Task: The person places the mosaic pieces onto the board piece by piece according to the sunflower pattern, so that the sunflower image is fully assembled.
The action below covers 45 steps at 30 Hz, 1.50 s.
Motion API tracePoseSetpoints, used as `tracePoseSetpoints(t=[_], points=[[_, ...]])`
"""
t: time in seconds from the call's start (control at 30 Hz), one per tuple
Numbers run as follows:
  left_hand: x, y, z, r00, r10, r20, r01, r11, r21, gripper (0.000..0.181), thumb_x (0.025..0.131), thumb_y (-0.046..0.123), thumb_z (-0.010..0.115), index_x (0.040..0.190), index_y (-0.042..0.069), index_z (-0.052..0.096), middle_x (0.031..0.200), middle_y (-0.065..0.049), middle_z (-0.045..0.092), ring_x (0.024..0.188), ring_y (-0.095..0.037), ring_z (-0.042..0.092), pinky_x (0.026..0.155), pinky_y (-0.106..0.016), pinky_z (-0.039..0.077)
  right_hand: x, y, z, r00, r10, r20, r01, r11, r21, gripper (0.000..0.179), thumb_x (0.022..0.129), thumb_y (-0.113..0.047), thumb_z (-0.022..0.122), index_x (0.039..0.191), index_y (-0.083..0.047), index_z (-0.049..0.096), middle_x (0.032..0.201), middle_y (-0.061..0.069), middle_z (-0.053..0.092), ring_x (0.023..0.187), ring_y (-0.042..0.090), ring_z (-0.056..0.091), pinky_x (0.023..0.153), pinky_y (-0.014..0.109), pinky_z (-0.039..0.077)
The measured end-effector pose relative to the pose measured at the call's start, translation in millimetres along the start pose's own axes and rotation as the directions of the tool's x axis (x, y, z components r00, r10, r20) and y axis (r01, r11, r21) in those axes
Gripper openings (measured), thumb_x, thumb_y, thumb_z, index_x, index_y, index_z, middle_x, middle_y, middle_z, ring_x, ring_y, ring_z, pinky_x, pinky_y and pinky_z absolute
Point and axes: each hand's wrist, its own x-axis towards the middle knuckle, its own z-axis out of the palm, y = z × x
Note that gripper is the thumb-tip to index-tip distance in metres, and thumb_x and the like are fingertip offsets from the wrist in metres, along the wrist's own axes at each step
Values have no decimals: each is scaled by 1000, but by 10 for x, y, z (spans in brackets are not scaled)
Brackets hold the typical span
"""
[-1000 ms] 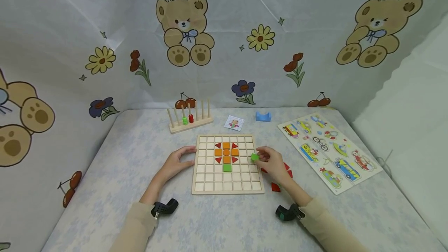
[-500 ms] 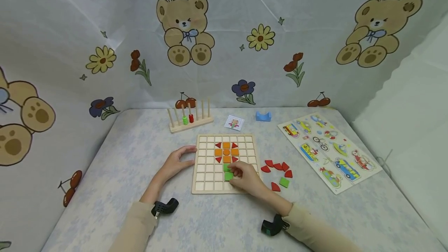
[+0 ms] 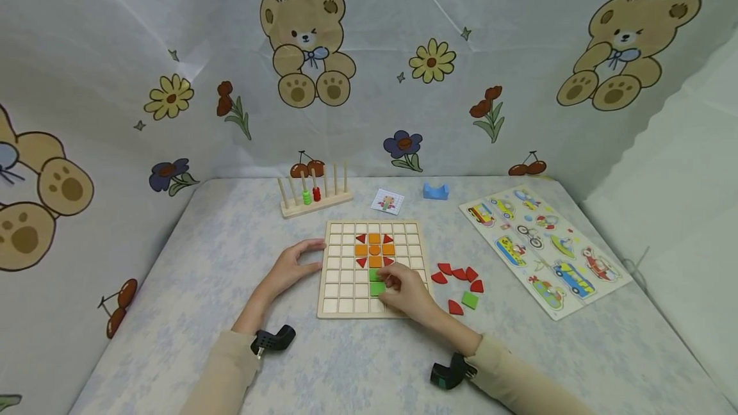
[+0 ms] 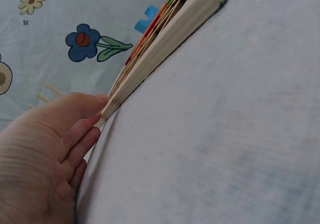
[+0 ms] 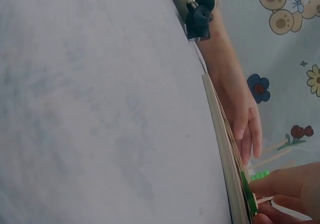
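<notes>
A light wooden grid board [image 3: 337,305] lies on the table, with orange square tiles [image 3: 375,238], an orange round tile [image 3: 375,250] and red triangles [image 3: 388,238] in its cells. Below these, two green square tiles make a column. My right hand [image 3: 410,293] reaches over the board and pinches the lower green square tile [image 3: 377,289], its fingers partly covering the upper green tile [image 3: 373,275]. In the right wrist view the fingertips are right at the green tile [image 5: 246,186]. My left hand [image 3: 294,266] rests against the board's left edge, fingers relaxed, thumb by the rim [image 4: 120,96].
Several red curved pieces [image 3: 455,307] and a green square [image 3: 469,300] lie right of the board. Behind it stand a peg rack [image 3: 317,205] with beads, a pattern card [image 3: 387,202] and a blue holder [image 3: 435,191]. A vehicle picture board [image 3: 542,245] lies at right.
My right hand has moved left with a green square tile from the board's right edge to the cell below the first green tile, then stays there. My left hand has kept its place.
</notes>
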Motion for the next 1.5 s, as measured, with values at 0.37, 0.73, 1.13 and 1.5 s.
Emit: tracePoseSetpoints(t=[0.37, 0.73, 1.13, 1.5], points=[[-23, -12, 16, 1000, -22, -1, 22, 1000, -7, 56, 91, 17, 73, 142, 7, 53, 138, -13, 61, 140, -32, 44, 118, -53, 32, -17, 27, 2, 1000, -13, 1, 13, 1000, 6, 26, 83, 5, 72, 110, 4, 69, 98, 14, 70, 80, 20, 60, 71, 22, 52], [6, 4, 33, 1000, 7, 0, -7, 1000, 6, 55, 91, 16, 73, 142, 5, 53, 137, -14, 62, 140, -33, 44, 118, -54, 31, -254, 111, -351, 994, 76, -83, -76, 997, -2, 25, 85, 4, 72, 110, 4, 70, 95, 13, 71, 80, 11, 60, 69, 19, 51], [-17, -10, 30, 1000, -21, -8, 21, 1000, -16, 54, 91, 15, 73, 141, 7, 54, 137, -14, 62, 139, -33, 45, 117, -53, 33, -897, 309, -984, 928, 264, -264, -301, 947, -113, 29, 82, 2, 75, 111, -1, 70, 96, 7, 73, 83, 4, 58, 71, 18, 52], [2, -29, 25, 1000, -14, -15, 13, 1000, -12, 54, 91, 15, 73, 141, 6, 54, 137, -14, 62, 139, -32, 46, 117, -53, 33, -1048, 456, -1046, 931, 273, -244, -318, 932, -172, 36, 80, 0, 79, 114, -4, 69, 105, 5, 70, 89, 8, 58, 77, 19, 52]])
